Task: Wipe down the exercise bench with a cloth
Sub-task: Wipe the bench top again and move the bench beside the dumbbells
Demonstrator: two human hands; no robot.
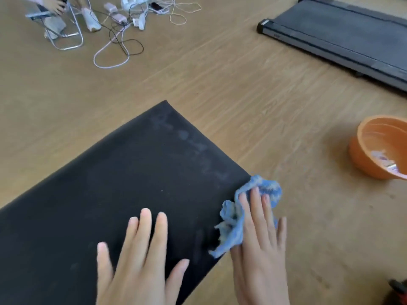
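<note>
The black padded exercise bench (123, 183) fills the lower left, its far corner pointing up the frame, with faint damp streaks along its right edge. A crumpled blue cloth (235, 219) lies at that right edge. My right hand (259, 245) presses flat on the cloth with straight fingers, partly hanging over the bench's side. My left hand (141, 258) rests flat on the bench top, fingers spread, a little left of the cloth.
An orange plastic bowl (372, 137) with something pale inside sits on the wooden floor at right. A dark treadmill (339, 34) lies at upper right. Tangled cables and chargers (123, 25) and a metal chair frame (63, 34) are at upper left, with another person's hand there.
</note>
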